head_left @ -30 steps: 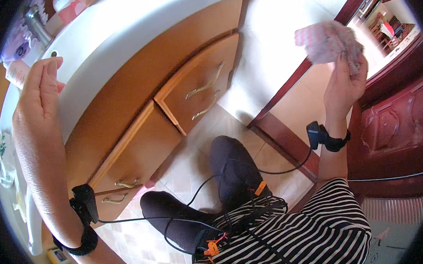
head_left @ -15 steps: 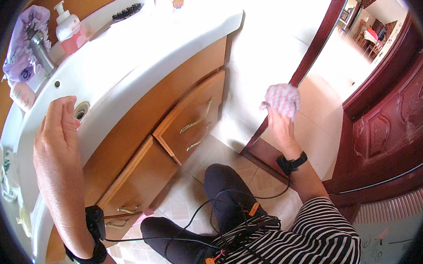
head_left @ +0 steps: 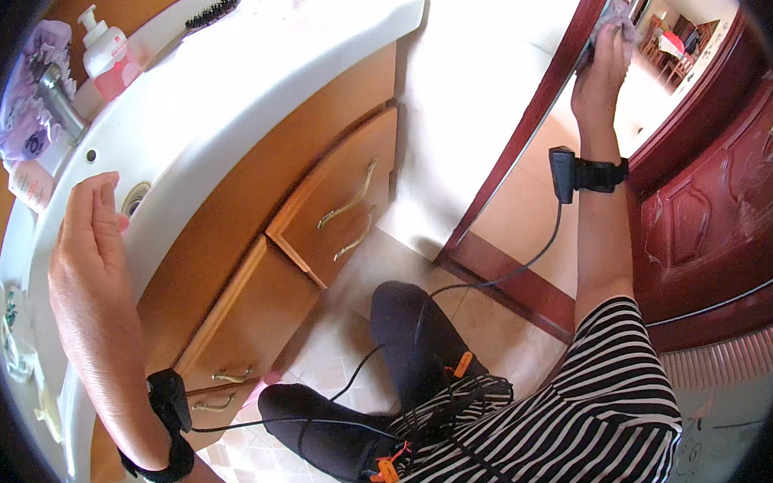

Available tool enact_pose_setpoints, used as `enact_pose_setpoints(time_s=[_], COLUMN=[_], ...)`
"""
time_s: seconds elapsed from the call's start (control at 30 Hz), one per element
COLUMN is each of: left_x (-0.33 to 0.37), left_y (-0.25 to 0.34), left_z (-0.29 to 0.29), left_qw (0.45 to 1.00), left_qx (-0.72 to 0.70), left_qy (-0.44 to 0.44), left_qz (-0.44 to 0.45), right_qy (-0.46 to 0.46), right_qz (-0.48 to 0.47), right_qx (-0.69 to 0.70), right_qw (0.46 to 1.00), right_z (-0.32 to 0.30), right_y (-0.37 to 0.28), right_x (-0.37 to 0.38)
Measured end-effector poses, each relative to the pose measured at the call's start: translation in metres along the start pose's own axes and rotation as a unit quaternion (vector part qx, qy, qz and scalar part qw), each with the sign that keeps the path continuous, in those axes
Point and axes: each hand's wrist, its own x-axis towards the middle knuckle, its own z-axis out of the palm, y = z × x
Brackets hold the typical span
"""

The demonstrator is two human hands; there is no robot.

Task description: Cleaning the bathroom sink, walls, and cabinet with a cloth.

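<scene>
My right hand (head_left: 602,78) is raised at the dark red door frame (head_left: 548,99), its fingers closed on a pale pink-and-white cloth (head_left: 618,25). The cloth lies against the upper part of the frame's edge, partly hidden by the fingers. On the other side, my left hand (head_left: 92,228) is over the white washbasin (head_left: 212,137), near the drain (head_left: 136,199). Its fingers are stretched out and nothing is in them. Whether that palm touches the basin, I cannot tell.
A tap (head_left: 61,104) with a purple plastic bag, a pink-and-white pump bottle (head_left: 111,56) and a black hairbrush (head_left: 211,13) line the basin's back. Below is a wooden cabinet (head_left: 310,149). A carved red door (head_left: 712,204) stands at right. Cables run from both wrist straps.
My right hand has moved up and away with the cloth, from the lower part of the door frame to its upper part. My left hand has stayed by the drain.
</scene>
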Motion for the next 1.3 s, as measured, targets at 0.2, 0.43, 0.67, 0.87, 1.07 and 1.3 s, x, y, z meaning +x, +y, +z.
enact_pose_setpoints(time_s=[0.2,0.43,0.67,0.87,1.07,1.3], left_x=[0.001,0.006,0.005,0.006,0.005,0.006], left_y=[-0.001,-0.006,0.003,0.007,0.007,0.010], left_z=[0.002,-0.003,0.001,-0.002,-0.005,-0.014], left_qw=[1.000,0.999,0.999,0.998,0.995,0.999], left_qx=[0.000,-0.021,-0.033,-0.046,-0.024,-0.013], left_qy=[0.004,-0.024,-0.022,-0.022,-0.023,-0.031], left_qz=[0.017,0.027,-0.007,-0.045,-0.090,-0.028], right_qy=[0.032,-0.100,-0.051,0.045,0.039,0.014], right_qz=[0.445,0.703,0.530,0.192,0.141,0.286], right_qx=[0.424,0.356,0.433,0.483,0.364,0.164], right_qw=[0.788,0.608,0.727,0.853,0.920,0.944], right_z=[0.023,0.037,0.003,-0.002,-0.025,0.006], right_y=[0.012,0.051,0.054,0.033,-0.051,0.023], right_x=[-0.094,-0.263,-0.106,0.087,0.171,0.099])
